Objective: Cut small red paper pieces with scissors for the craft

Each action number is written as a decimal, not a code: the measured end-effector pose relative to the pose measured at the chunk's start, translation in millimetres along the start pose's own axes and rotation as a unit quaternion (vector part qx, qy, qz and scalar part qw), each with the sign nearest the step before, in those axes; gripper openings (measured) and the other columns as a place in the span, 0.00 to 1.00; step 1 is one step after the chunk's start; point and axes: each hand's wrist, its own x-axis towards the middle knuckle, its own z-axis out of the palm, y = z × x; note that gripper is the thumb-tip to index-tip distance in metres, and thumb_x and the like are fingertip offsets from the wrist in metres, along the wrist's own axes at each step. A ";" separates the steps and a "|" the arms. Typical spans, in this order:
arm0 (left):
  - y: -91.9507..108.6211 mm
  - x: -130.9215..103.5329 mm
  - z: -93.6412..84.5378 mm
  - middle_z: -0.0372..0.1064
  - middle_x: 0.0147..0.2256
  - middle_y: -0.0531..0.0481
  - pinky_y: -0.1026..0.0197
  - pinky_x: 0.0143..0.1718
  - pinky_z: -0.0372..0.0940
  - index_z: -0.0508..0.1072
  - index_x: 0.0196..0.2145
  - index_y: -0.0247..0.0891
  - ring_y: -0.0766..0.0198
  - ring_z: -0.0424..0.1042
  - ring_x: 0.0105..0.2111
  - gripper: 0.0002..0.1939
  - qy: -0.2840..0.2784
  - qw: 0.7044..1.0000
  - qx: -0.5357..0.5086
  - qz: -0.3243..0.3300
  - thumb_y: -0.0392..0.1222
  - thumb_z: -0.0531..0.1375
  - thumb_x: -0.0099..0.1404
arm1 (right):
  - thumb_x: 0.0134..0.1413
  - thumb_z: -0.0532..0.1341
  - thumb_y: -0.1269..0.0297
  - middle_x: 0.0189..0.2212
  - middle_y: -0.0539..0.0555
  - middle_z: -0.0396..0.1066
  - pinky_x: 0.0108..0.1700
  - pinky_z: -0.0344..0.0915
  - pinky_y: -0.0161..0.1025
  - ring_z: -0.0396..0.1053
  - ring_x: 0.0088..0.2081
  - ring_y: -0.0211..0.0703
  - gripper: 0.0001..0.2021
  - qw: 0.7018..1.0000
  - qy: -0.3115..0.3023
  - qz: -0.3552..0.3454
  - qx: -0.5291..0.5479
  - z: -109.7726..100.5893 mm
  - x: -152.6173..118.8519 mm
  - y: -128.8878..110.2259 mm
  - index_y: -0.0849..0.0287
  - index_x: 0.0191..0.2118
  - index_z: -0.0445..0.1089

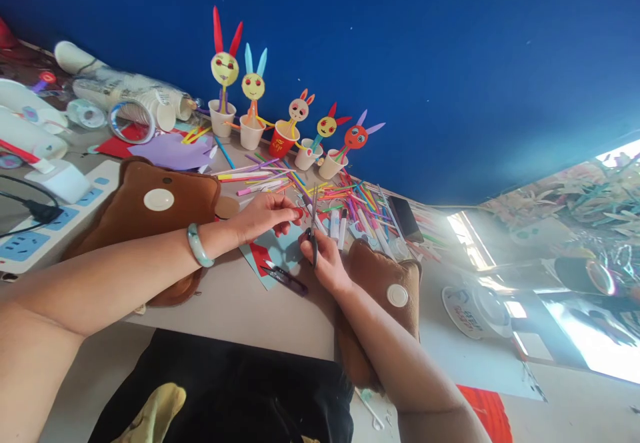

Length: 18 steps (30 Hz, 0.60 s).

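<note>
Head: scissors [313,228] in right hand [329,264]

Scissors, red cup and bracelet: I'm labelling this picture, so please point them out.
Scissors [315,251], head view: on the black handle.
Red cup [283,142], head view: on its front wall.
Bracelet [197,246], head view: middle of the band.

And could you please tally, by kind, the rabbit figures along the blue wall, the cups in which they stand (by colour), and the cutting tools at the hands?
Rabbit figures: 5
White cups under them: 4
Red cup under one: 1
Scissors in the right hand: 1
Dark snips by the hands: 1
Total: 12
</note>
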 end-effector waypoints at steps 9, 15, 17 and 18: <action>-0.7 0.8 0.1 0.72 0.27 0.49 0.67 0.21 0.62 0.73 0.28 0.32 0.72 0.67 0.21 0.06 0.019 0.999 -0.040 0.023 0.39 0.63 0.57 | 0.49 0.58 0.32 0.21 0.46 0.55 0.28 0.51 0.37 0.51 0.25 0.36 0.29 0.999 -0.051 0.002 -0.012 0.5 -0.4 -3.1 0.58 0.27 0.62; 1.8 0.0 2.2 0.74 0.30 0.48 0.67 0.22 0.62 0.74 0.29 0.31 0.73 0.67 0.21 0.09 0.019 0.998 -0.062 0.023 0.42 0.64 0.57 | 0.48 0.57 0.31 0.21 0.46 0.55 0.28 0.51 0.37 0.51 0.25 0.36 0.30 0.999 -0.047 -0.007 -0.025 1.1 0.6 -2.9 0.58 0.26 0.61; 1.4 -0.2 2.6 0.74 0.30 0.48 0.67 0.22 0.62 0.74 0.30 0.31 0.73 0.67 0.21 0.10 0.015 0.997 -0.066 0.025 0.43 0.65 0.57 | 0.49 0.57 0.31 0.21 0.46 0.55 0.28 0.51 0.37 0.51 0.25 0.36 0.29 0.999 -0.044 -0.011 -0.028 1.1 0.6 -2.4 0.58 0.26 0.61; 1.1 -0.3 2.8 0.74 0.30 0.48 0.67 0.22 0.62 0.74 0.30 0.31 0.73 0.67 0.21 0.10 0.013 0.997 -0.068 0.025 0.43 0.65 0.57 | 0.49 0.57 0.31 0.21 0.46 0.55 0.28 0.51 0.37 0.51 0.25 0.36 0.29 0.999 -0.044 -0.013 -0.029 1.1 0.6 -2.2 0.58 0.26 0.61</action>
